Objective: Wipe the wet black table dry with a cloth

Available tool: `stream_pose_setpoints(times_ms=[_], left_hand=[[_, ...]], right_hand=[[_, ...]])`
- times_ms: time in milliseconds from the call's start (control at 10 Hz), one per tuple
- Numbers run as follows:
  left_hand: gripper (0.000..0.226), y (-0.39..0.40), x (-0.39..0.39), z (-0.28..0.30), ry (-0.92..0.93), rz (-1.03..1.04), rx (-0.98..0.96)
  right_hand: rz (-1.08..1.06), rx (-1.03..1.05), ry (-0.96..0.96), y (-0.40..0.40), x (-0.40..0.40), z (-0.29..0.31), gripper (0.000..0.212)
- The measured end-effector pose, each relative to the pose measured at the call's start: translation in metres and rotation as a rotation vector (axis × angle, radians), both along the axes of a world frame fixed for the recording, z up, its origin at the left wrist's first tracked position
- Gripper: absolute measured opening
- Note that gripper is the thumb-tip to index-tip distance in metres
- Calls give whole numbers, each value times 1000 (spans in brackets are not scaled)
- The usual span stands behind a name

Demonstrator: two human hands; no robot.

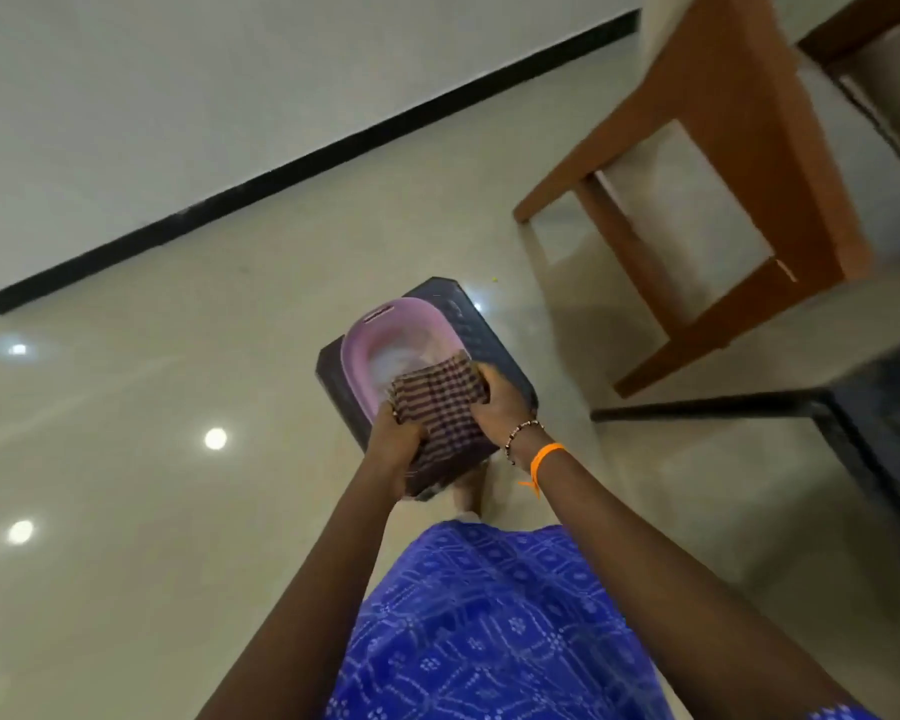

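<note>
Both hands, left hand [393,441] and right hand [494,402], grip the checked cloth [440,407] above a pink basin [385,324].

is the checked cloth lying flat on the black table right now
No, both the left hand and the right hand grip the checked cloth over a pink basin on a dark stool.

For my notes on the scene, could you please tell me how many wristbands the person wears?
2, both on the right wrist: a beaded bracelet nearer the hand, an orange thread band behind it.
</note>
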State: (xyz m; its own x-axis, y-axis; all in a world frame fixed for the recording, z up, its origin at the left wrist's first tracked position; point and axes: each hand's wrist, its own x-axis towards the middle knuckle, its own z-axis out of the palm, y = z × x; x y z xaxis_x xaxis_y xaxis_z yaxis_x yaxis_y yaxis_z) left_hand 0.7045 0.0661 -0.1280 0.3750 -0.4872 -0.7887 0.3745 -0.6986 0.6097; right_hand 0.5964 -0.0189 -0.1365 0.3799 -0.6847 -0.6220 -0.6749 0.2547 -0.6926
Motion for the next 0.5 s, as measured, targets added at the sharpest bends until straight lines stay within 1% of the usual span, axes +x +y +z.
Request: stream_pose_setpoints(times_ms=[100,200,300,400,500], left_hand=[[53,-9,17,-23,29,41,46],[52,-16,28,-43,77,77,88],[46,-22,35,-55,86,52,111],[34,-29,39,-56,40,42,100],[40,-37,38,-55,-140,-69,34]], right_hand=[[95,-20,75,-9,24,-23,50],[157,12,99,-18,40,-41,51],[282,87,100,-29,54,-56,58],[403,167,145,-37,59,-67,60],[394,91,134,-47,61,-55,52]])
